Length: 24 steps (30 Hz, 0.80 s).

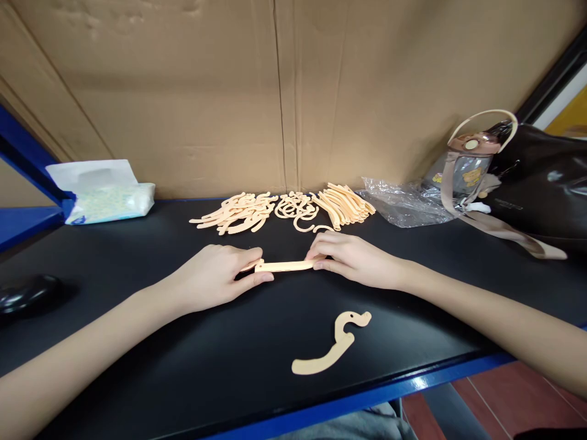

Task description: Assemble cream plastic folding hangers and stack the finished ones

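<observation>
While handheld, strip (287, 266) inside table edge (419, 383).

The right hand (348, 260) covers the right tip of the pale stick (285, 267). The left hand (213, 275) hides much of the pale bit (249, 266) by its left end. The right edge cuts off the black bag (545, 177), whose writing is too tiny to read.

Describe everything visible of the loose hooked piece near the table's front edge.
The hooked piece is pale tan and looks like wood or plastic. A long, gently curved tail meets a C-shaped head with a small dark hole; the two look joined by overlap. It appears to lie flat on the black tabletop, near the blue front edge, tail toward the left. Only the tabletop touches it.
</observation>
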### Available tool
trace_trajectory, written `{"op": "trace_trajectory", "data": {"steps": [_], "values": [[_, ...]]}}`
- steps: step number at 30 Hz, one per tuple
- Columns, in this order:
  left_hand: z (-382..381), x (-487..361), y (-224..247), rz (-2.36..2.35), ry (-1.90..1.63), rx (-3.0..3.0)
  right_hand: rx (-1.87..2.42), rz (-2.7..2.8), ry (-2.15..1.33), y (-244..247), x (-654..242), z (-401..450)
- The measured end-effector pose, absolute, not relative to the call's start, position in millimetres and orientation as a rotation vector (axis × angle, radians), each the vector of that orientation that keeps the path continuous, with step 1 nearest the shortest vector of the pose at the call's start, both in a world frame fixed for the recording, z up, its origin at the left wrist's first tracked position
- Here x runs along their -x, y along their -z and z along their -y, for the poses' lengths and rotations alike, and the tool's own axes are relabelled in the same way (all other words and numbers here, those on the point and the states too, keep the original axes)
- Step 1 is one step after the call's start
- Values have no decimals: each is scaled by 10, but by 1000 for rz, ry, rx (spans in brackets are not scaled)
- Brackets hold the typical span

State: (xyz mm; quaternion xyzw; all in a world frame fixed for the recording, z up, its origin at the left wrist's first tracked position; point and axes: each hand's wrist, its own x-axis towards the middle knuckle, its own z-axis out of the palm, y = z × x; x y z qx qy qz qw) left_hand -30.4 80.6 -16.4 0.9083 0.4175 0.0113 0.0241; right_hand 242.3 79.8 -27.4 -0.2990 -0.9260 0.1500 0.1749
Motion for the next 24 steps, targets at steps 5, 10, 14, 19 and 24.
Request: {"op": "trace_trajectory", "data": {"steps": [5,10,14,19,24], "values": [[-811,295,159,-1289,-28,-2803,847,2633,-417,268,-2423,-797],[-812,306,161,-1263,-63,-2803,853,2632,-414,264,-2421,-796],[-816,320,168,-1242,-61,-2808,846,2628,-410,279,-2428,-797],[-813,318,170,-1252,-4,-2799,844,2627,-401,291,-2428,-797],[-803,299,168,-1261,22,-2785,837,2635,-381,288,-2419,-800]]}}
